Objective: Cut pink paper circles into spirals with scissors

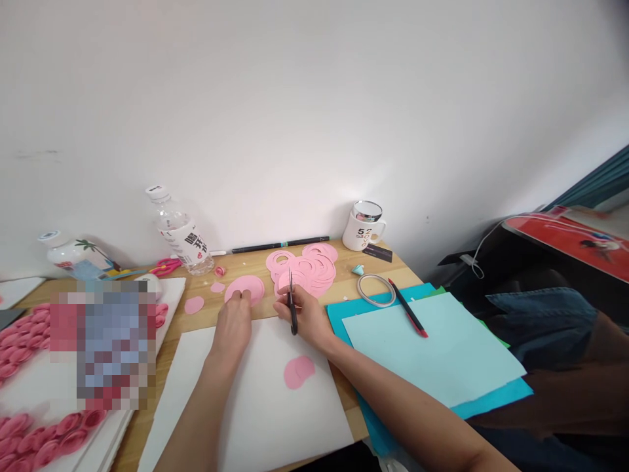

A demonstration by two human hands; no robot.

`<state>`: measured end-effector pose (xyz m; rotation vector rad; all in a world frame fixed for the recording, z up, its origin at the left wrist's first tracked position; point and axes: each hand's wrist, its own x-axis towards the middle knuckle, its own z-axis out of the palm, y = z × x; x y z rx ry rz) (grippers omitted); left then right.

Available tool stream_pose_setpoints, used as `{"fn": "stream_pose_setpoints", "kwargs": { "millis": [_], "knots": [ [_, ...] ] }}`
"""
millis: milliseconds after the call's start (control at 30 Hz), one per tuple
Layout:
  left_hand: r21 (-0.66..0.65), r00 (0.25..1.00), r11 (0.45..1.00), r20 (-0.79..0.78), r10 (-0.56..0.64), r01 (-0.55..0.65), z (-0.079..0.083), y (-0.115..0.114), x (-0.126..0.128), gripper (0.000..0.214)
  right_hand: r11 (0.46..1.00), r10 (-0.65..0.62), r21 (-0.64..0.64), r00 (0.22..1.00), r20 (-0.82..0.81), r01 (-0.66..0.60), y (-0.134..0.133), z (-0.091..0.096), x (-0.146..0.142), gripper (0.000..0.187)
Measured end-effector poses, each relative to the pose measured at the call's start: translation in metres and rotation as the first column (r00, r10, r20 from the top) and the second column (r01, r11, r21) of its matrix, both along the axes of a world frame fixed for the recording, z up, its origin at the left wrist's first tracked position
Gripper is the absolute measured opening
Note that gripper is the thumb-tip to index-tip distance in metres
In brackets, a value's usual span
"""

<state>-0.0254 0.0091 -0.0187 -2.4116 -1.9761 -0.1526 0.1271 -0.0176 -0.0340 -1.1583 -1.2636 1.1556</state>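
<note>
My left hand (234, 322) rests at the near edge of a small pile of pink paper circles (253, 288), its fingers bent and closed on the paper; the fingertips are partly hidden. In my right hand (308, 316) is a pair of black-handled scissors (293, 313), blades pointing away from me toward the wall. Just beyond the scissors lies a heap of pink paper rings (320, 272). A white sheet (275, 419) lies under both forearms. On it, near my right wrist, sits a curved pink paper piece (299, 372).
Left stands a board with pink paper rosettes (44, 446), partly pixelated. Behind are a clear water bottle (184, 236), a second bottle (78, 255) and a white mug (361, 228). To the right lie a tape roll (376, 303), a red-black pen (407, 308) and pale blue paper (442, 354).
</note>
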Motion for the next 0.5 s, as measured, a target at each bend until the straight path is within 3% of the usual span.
{"fn": "stream_pose_setpoints", "kwargs": {
  "millis": [167, 300, 400, 500],
  "knots": [
    [0.017, 0.998, 0.998, 0.018, 0.06, -0.06, 0.001, 0.0, 0.002, 0.026, 1.0, -0.002, 0.002, 1.0, -0.006, 0.002, 0.0, -0.002, 0.0, 0.028],
    [0.06, 0.991, 0.991, 0.066, 0.116, -0.12, -0.002, 0.0, -0.001, 0.025, 1.0, -0.002, -0.02, 0.995, -0.102, 0.0, 0.004, -0.007, 0.001, 0.03],
    [0.231, 0.963, 0.958, 0.245, 0.113, -0.171, -0.008, 0.002, -0.004, 0.021, 0.999, -0.013, -0.033, 0.984, -0.18, 0.007, 0.008, -0.01, 0.002, 0.032],
    [0.422, 0.848, 0.884, 0.527, -0.059, -0.2, -0.013, 0.004, -0.003, 0.015, 0.997, -0.014, -0.077, 0.961, -0.275, -0.008, 0.011, -0.01, 0.003, 0.033]
  ]
}}
